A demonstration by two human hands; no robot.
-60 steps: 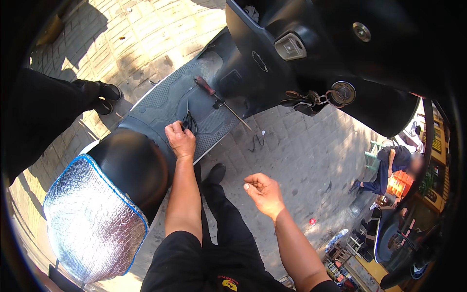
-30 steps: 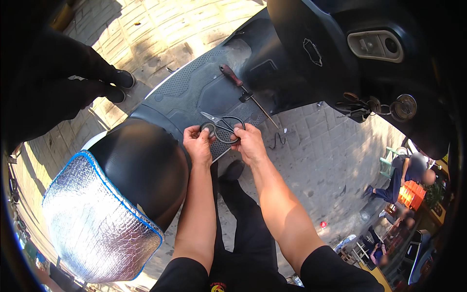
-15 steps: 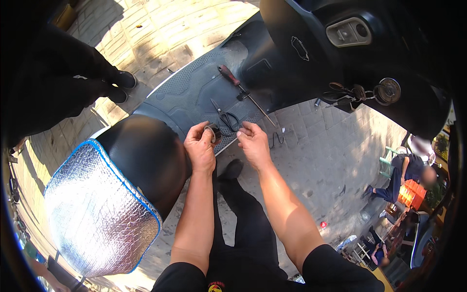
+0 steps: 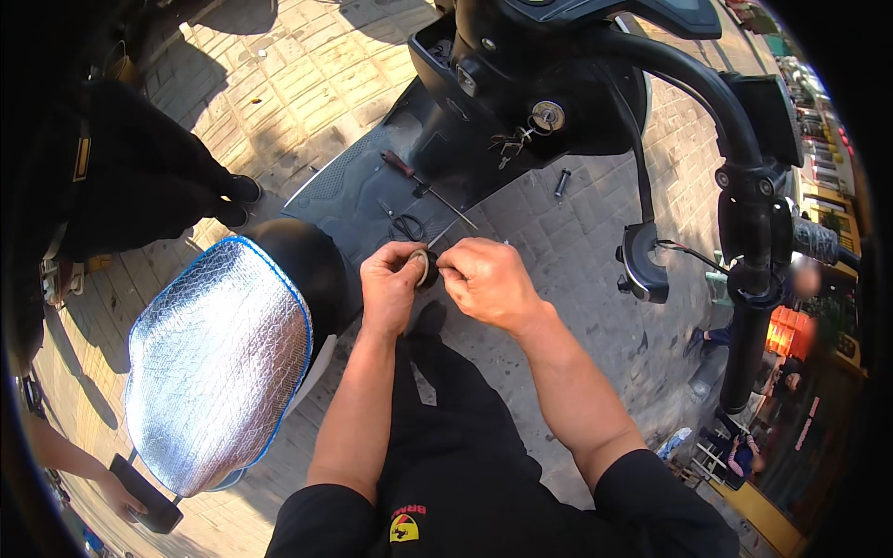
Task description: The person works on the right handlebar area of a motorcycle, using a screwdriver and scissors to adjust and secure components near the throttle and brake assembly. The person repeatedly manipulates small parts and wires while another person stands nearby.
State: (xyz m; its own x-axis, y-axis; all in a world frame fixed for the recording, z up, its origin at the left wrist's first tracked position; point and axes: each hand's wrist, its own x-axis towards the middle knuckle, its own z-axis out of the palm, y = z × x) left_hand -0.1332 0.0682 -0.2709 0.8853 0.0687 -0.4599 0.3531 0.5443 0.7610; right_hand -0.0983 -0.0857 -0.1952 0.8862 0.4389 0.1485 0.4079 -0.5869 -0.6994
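Observation:
My left hand (image 4: 389,290) is closed on a roll of dark tape (image 4: 421,268) with a pale inner ring, held over the near edge of a scooter's footboard (image 4: 352,197). Fingers pinched, my right hand (image 4: 488,282) meets the roll's right side; its fingertips seem to be on the tape, though a loose end cannot be made out. Just beyond the hands, black-handled scissors (image 4: 406,226) lie on the footboard. Farther off rests a screwdriver (image 4: 400,166) with a dark red handle, its shaft reaching over the right edge.
To the left, a silver quilted cover (image 4: 223,358) with blue trim lies over the black seat (image 4: 302,270). Keys (image 4: 512,144) hang from the front panel. The handlebar (image 4: 744,242) rises at right. Another person (image 4: 153,158) stands at left; someone's hand (image 4: 116,493) shows lower left.
My right hand has come in from apart to the tape roll and turned its back upward. The view has shifted, bringing the handlebar into sight.

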